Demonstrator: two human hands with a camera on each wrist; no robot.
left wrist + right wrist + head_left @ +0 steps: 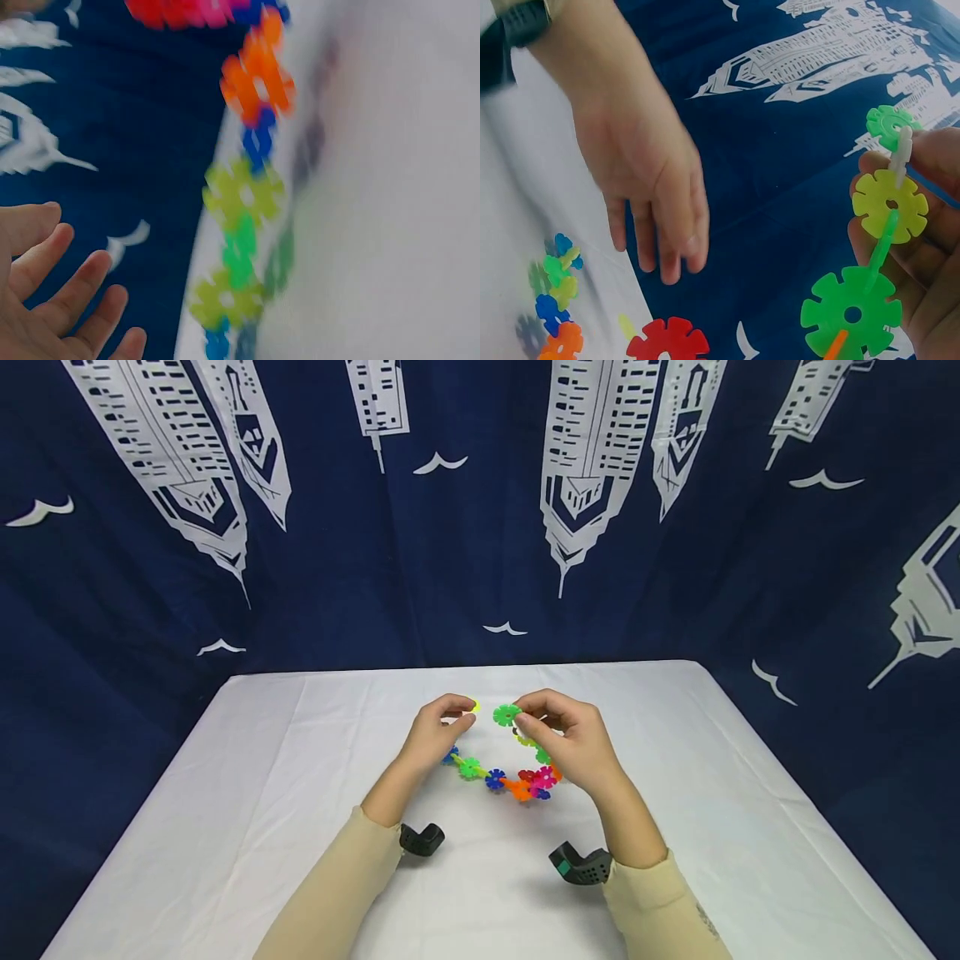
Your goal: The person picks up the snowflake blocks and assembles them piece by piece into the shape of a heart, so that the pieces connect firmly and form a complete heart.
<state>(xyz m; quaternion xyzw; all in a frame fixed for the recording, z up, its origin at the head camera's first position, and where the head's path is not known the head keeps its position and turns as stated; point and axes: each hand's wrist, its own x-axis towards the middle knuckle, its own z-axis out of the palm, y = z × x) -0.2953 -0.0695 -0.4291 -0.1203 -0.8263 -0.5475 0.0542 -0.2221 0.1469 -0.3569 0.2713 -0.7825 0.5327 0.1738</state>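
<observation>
My right hand (566, 735) pinches a green notched snowflake disc (507, 716) between thumb and fingertips. From it, a chain of interlocked discs (522, 789) curves down and across to the left, in yellow, green, red, pink, orange and blue. In the right wrist view a yellow disc (890, 206) and a larger green one (851, 311) hang below those fingers. My left hand (441, 731) is opposite, and a bit of yellow (476, 705) shows at its fingertips in the head view. The left wrist view shows that hand's fingers (94, 270) spread, with nothing visible between them.
A white cloth (300, 827) covers the table. Behind it hangs a dark blue curtain (465, 552) printed with white buildings and birds. Black wrist devices (423, 840) sit at both sleeve cuffs. The chain's far end, a blue disc (451, 755), lies close to the left hand.
</observation>
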